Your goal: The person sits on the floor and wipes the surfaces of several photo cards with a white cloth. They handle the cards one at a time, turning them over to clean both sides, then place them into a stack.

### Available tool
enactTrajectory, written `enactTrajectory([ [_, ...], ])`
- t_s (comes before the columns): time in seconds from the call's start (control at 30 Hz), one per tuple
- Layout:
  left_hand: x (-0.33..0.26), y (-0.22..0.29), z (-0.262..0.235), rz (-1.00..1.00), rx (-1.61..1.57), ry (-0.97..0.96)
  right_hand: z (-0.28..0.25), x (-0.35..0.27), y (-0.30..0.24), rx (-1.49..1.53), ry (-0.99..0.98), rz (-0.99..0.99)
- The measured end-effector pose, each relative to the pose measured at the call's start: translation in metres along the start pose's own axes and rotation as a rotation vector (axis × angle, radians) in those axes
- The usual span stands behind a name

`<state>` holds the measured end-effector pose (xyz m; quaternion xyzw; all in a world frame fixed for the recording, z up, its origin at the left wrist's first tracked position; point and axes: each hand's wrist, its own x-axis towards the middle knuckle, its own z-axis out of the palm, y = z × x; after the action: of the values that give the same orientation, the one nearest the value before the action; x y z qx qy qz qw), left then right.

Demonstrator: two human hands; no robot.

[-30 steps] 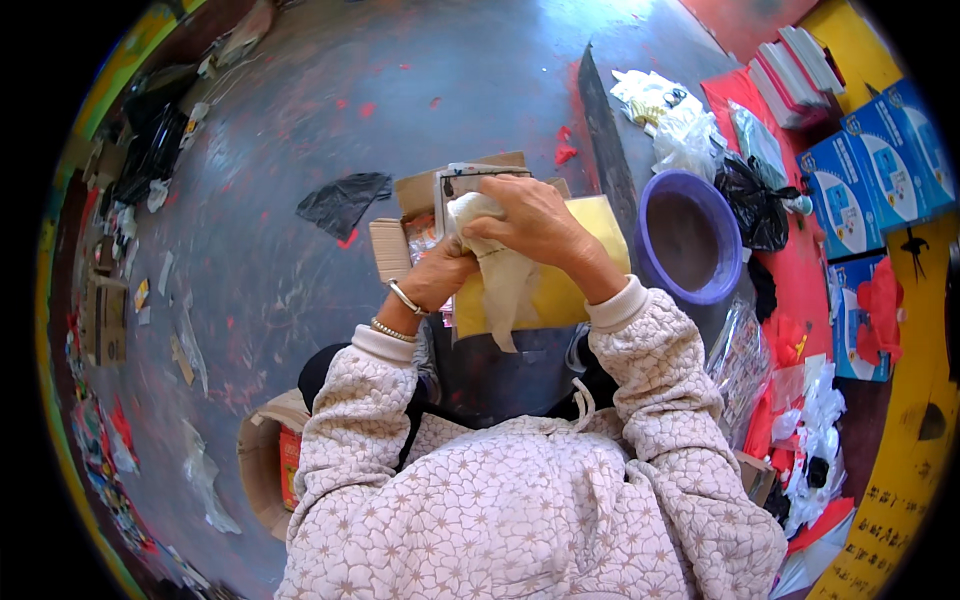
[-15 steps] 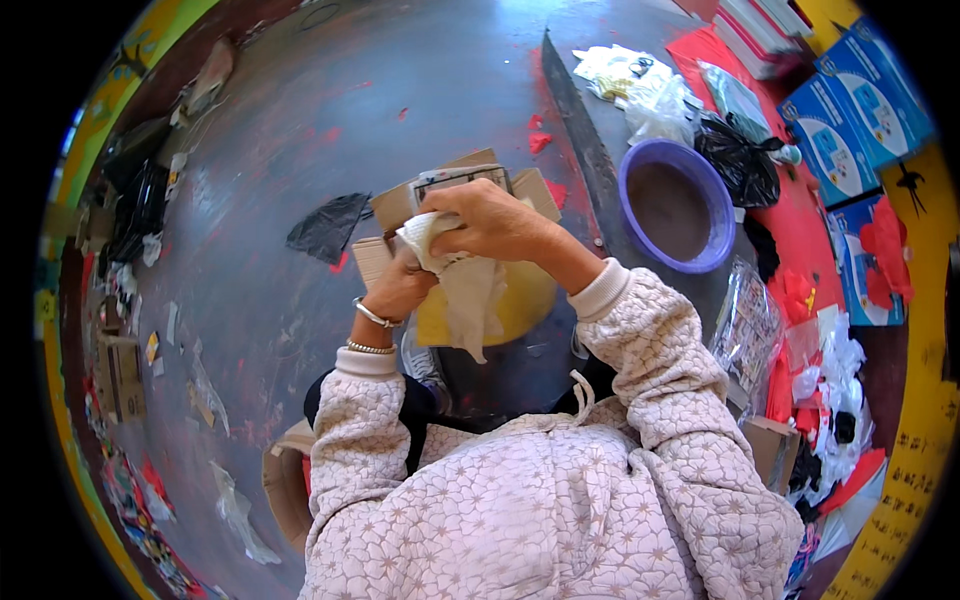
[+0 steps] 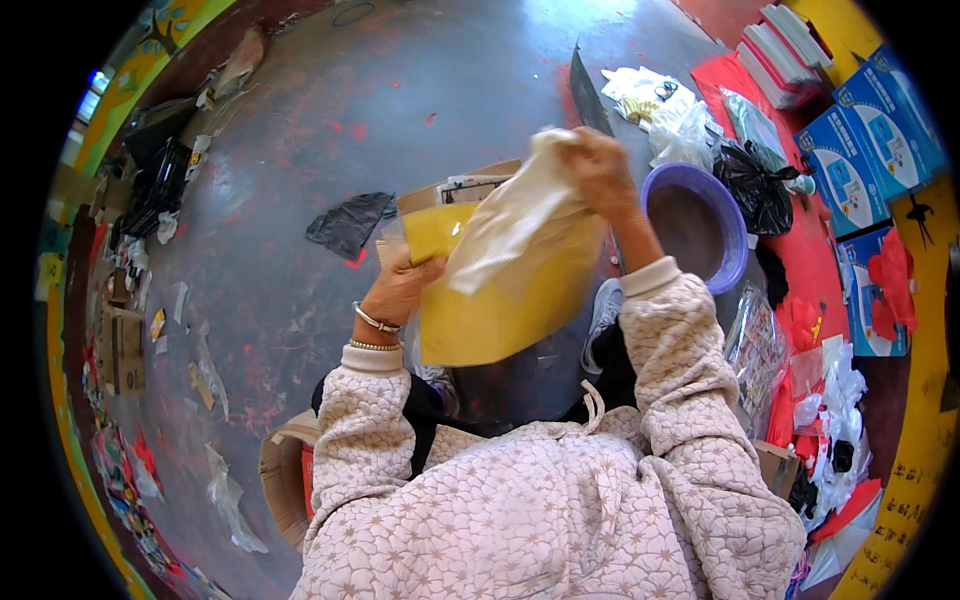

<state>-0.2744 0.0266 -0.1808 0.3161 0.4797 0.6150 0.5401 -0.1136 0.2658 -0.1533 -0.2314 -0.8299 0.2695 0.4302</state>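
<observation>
A cream-white cloth [image 3: 515, 225] stretches from my right hand [image 3: 603, 178], whose fingers are closed on its upper end. Its lower end hangs over a yellow sheet [image 3: 510, 315] with a smooth, slightly shiny surface. My left hand [image 3: 398, 290] grips the sheet's left edge, thumb on top and the other fingers mostly hidden. Behind the sheet, an open cardboard box [image 3: 418, 202] shows its flaps and a dark-framed piece [image 3: 470, 189]. Part of the box is covered by the sheet and cloth.
A purple basin [image 3: 738, 240] of murky liquid stands right of my right forearm. Near it lie a black plastic bag [image 3: 755, 190] and white bags [image 3: 680, 135]. Blue printed boxes [image 3: 845, 175] line the right side. A black plastic scrap [image 3: 350, 225] lies on the floor at left.
My right hand has moved right and up, drawing the bunched cloth out long. My left hand has let go of the cloth and now grips the yellow sheet, which shows more fully.
</observation>
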Motion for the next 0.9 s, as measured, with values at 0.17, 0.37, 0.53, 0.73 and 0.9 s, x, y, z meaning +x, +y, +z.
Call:
enactTrajectory([
  [0.17, -0.004, 0.008, -0.004, -0.025, -0.287, 0.103, -0.068, 0.016, 0.0, 0.138, 0.23, 0.368],
  [0.37, 0.006, 0.005, 0.002, -0.089, -0.492, 0.089, -0.068, 0.009, -0.08, 0.567, 0.362, 0.523],
  [0.53, 0.018, -0.024, 0.006, -0.171, -0.578, 0.0, 0.053, -0.053, -0.083, -0.075, 0.08, -0.211],
  [0.73, 0.009, -0.147, -0.03, -0.422, -0.479, 0.322, 0.116, -0.15, -0.024, -0.02, -0.745, 0.246],
  [0.9, -0.009, -0.199, -0.049, -0.517, -0.545, 0.436, 0.143, -0.205, -0.006, 0.042, -0.706, 0.183],
])
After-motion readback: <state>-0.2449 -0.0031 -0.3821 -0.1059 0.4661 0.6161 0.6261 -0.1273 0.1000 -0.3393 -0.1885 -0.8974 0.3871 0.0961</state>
